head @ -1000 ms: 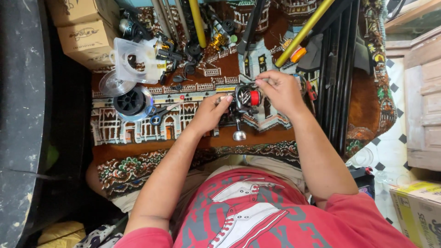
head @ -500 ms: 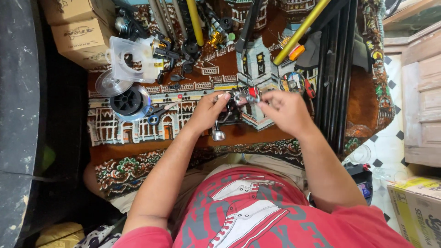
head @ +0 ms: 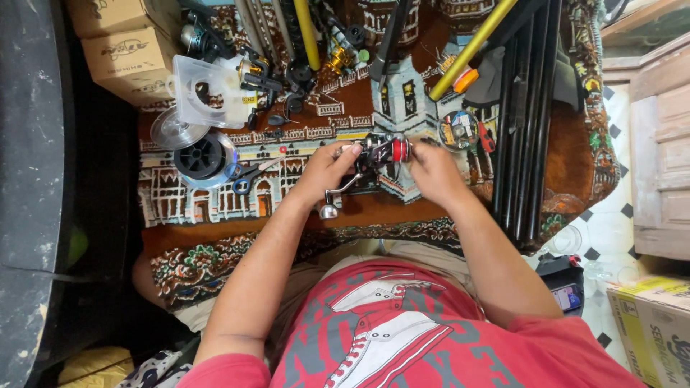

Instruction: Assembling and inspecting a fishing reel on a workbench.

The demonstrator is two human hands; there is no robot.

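A black spinning fishing reel [head: 379, 154] with a red spool is held between both hands above a patterned rug [head: 215, 201]. My left hand [head: 327, 171] grips the reel's body from the left; its silver crank handle [head: 332, 205] hangs down below the fingers. My right hand [head: 433, 172] closes on the spool end from the right. Both forearms reach up from my red printed shirt.
A black line spool [head: 201, 156] in a clear case and scissors [head: 248, 176] lie left of the reel. Cardboard boxes [head: 122, 43] stand top left. Several rods, yellow [head: 471, 47] and black [head: 521, 122], lie on the right. More reel parts [head: 287, 65] clutter the top.
Both hands and the reel have shifted a little between frames as the view moved. The crank handle stays hanging below my left hand.
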